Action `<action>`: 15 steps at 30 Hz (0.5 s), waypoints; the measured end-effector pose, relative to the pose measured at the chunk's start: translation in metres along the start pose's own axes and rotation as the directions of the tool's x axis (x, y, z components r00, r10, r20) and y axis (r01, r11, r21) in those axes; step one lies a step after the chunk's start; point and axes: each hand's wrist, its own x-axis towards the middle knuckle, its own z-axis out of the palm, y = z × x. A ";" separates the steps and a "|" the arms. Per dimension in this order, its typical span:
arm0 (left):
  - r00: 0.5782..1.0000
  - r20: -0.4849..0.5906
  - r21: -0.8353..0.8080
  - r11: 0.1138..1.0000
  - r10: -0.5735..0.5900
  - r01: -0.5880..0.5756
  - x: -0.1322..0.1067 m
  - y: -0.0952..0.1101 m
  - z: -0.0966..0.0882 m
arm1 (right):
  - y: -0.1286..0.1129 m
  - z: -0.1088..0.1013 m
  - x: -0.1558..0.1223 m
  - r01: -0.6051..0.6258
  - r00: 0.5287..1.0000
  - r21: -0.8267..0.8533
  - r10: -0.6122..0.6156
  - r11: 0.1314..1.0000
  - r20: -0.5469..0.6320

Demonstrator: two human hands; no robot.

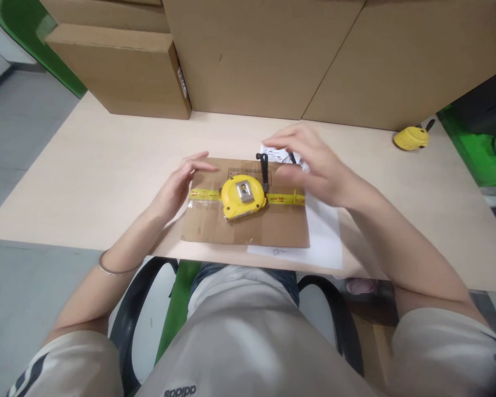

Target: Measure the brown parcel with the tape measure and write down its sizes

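Note:
A small flat cardboard box [215,230] lies on the table in front of me. On top of it rests a yellow tape measure [234,199], metal clip facing up, with its black strap [264,172] stretching toward the back edge. A yellow strip [280,199] with red marks runs across the box, passing beneath the tape measure. My left hand [179,184] touches the box's left side, fingers extended over its back left corner. Above the box's right side is my right hand [310,162], fingers apart and slightly blurred, close to the strap.
White paper [324,237] sticks out from under the box at the right and front. A second yellow tape measure [411,138] stands at the table's far right. Large cardboard panels [264,60] and a brown carton [124,74] line the back of the table [66,182].

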 end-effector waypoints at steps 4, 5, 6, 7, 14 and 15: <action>0.996 0.050 -0.070 0.995 -0.072 0.075 -0.004 0.001 0.004 | -0.023 0.023 0.012 0.075 0.953 0.067 -0.091 0.995 0.288; 0.995 0.062 -0.087 0.993 -0.079 0.085 -0.004 0.001 0.004 | -0.025 0.027 0.012 0.060 0.948 0.089 -0.084 0.994 0.306; 0.994 0.071 -0.100 0.991 -0.085 0.092 -0.004 0.001 0.004 | -0.027 0.029 0.012 0.045 0.949 0.125 -0.082 0.991 0.304; 0.993 0.075 -0.109 0.989 -0.089 0.097 -0.004 0.001 0.004 | -0.029 0.030 0.011 0.029 0.955 0.172 -0.079 0.985 0.287; 0.990 -0.062 -0.172 0.979 -0.126 0.114 -0.003 -0.007 0.006 | -0.069 0.029 0.029 0.017 0.982 0.164 -0.048 0.986 0.182; 0.985 -0.116 -0.186 0.977 -0.128 0.105 -0.003 -0.008 0.006 | -0.077 0.031 0.035 0.028 0.980 0.097 -0.047 0.995 0.192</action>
